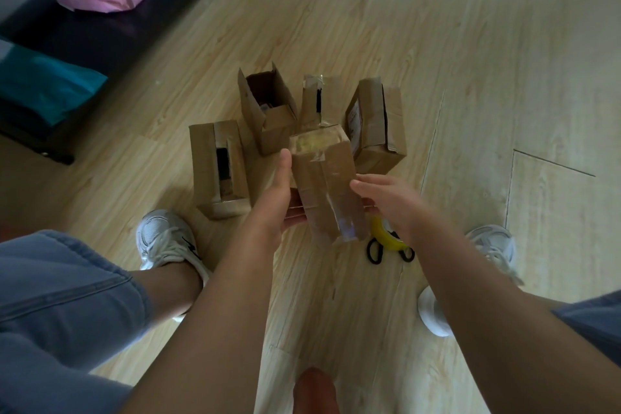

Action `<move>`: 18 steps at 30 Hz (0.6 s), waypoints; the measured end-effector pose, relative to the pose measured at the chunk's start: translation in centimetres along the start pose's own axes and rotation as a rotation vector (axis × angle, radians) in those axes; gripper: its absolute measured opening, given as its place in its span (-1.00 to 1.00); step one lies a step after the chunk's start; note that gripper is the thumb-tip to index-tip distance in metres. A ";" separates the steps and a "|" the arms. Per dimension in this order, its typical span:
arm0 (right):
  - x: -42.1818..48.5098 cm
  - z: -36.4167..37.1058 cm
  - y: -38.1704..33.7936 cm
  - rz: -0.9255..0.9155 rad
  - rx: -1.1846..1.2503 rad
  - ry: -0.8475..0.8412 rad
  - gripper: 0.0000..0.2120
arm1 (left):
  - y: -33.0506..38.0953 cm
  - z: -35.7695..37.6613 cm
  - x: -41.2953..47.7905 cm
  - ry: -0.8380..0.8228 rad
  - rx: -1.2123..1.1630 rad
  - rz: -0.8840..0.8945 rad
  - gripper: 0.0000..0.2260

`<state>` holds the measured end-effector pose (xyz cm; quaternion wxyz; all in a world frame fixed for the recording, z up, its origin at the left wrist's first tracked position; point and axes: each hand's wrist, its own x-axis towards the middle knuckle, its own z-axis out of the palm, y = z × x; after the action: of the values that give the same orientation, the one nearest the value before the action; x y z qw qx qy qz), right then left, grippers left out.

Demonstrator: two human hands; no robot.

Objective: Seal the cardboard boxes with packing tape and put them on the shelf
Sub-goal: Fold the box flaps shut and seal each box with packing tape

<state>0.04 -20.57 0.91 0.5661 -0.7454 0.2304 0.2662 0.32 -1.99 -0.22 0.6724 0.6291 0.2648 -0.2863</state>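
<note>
Taped box (324,178) — held clear of the floor (353,17), gripped between left hand (277,195) and right hand (389,202) with fingers (295,213) curled under either flank, long axis running away from the body; the dark shelf (100,40) lies up-left — on the left hand's side.

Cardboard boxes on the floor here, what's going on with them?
A person holds a taped box above the floor, left hand and right hand gripping its sides. Four more boxes stand behind it, one wide open. A yellow tape roll and scissors lie under the right hand.
</note>
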 end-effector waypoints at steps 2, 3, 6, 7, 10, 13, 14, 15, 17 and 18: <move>-0.1 0.2 0.0 -0.028 0.036 -0.008 -0.76 | 0.0 -0.1 0.2 -0.004 0.010 0.017 -0.36; -0.1 0.2 -0.1 -0.037 0.053 -0.012 -0.75 | -0.1 -0.3 0.3 -0.006 0.010 0.034 -0.46; 0.0 0.2 -0.3 -0.050 0.089 0.004 -0.75 | -0.5 -0.7 0.9 0.008 -0.034 0.066 -0.68; 0.1 0.2 -0.3 -0.047 0.093 0.021 -0.76 | -0.7 -0.8 1.0 0.022 -0.044 0.070 -0.70; 0.5 0.1 -0.4 -0.043 0.083 0.085 -0.75 | -0.9 -1.0 1.5 0.051 -0.065 0.093 -0.76; 1.2 0.2 -0.2 -0.009 0.111 0.117 -0.71 | -0.9 -0.9 1.9 0.089 -0.087 0.119 -0.80; 1.4 0.2 -0.2 0.007 0.123 0.121 -0.71 | -0.9 -0.8 2.1 0.095 -0.082 0.129 -0.81; 1.6 0.3 0.0 0.019 0.134 0.126 -0.72 | -0.9 -0.8 2.2 0.096 -0.084 0.138 -0.81; 2.2 0.6 0.4 0.029 0.132 0.137 -0.71 | -1.0 -0.9 2.6 0.100 -0.068 0.142 -0.80; 2.4 0.7 0.5 0.029 0.123 0.143 -0.70 | -1.1 -0.9 2.8 0.106 -0.047 0.141 -0.79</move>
<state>1.43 -20.10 -1.23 0.5888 -0.7231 0.2969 0.2056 1.44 -1.27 -3.05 0.6906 0.6443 0.2617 -0.1986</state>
